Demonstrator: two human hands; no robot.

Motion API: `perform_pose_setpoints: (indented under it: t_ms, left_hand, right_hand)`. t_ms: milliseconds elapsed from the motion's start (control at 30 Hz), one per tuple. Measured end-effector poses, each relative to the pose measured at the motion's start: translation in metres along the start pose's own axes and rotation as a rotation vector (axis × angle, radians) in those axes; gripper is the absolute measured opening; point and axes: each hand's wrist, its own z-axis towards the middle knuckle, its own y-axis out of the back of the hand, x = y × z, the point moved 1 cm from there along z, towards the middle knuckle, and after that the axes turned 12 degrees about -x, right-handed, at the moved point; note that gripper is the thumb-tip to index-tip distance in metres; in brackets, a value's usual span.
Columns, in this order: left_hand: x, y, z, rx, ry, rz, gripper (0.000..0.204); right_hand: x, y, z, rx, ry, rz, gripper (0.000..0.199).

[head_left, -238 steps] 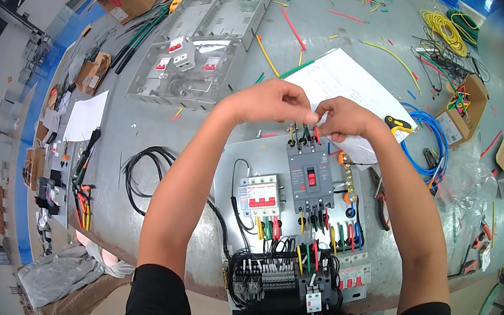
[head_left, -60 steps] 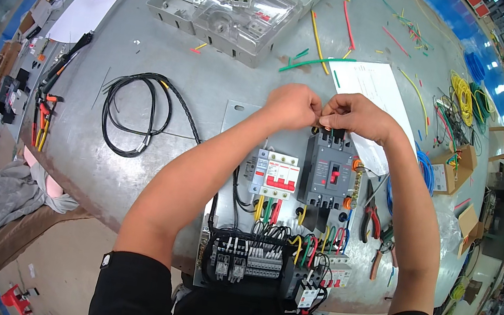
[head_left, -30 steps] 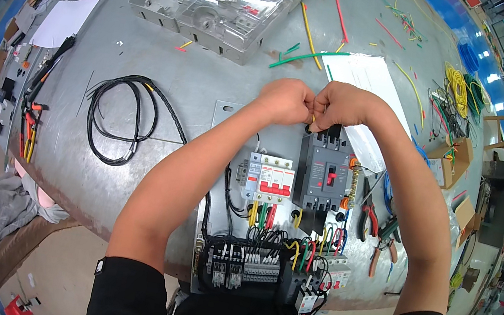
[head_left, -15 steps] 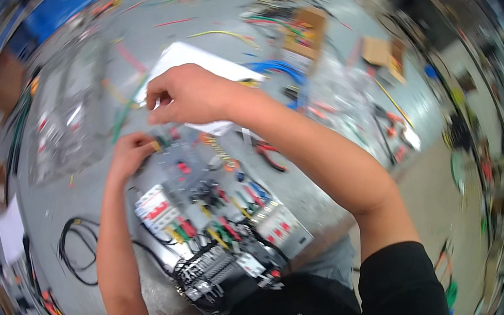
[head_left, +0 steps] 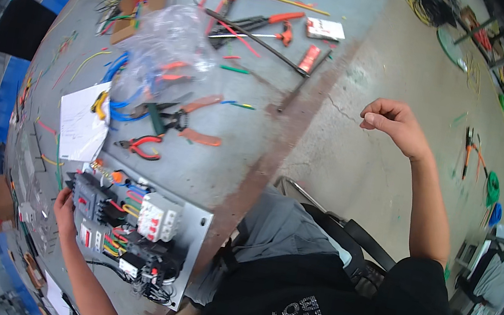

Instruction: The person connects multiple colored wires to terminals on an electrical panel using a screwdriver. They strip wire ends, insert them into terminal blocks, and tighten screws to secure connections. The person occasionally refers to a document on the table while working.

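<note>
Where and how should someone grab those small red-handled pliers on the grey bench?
Probably by both curved red handles of the small dark-headed pliers, coming from the picture's right: the handles spread open that way, while the dark head points left.

Contact between left grip [head_left: 64, 209] and dark gray breaker [head_left: 88, 195] too small to tell

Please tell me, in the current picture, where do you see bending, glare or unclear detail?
Head view: the table bends along its upper-left edge; head view: white glints on the clear plastic bag; head view: the left hand shows small, its fingertips unclear.
</note>
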Motion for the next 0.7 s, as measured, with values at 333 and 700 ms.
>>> perform_pose_setpoints:
  t_ms: [333,700]
  left_hand:
    - [-0.003,0.031,-0.031,-0.073,0.054,0.048,0.044]
    - [-0.066,-0.006,-0.058,-0.215,-0.054,0.078,0.036]
  right_hand:
    - [-0.228,0.097,-0.044,-0.295,-0.5,-0.001,0.02]
    - [-0.205,0.092,-0.036,-0.371,-0.35,-0.053,0.021]
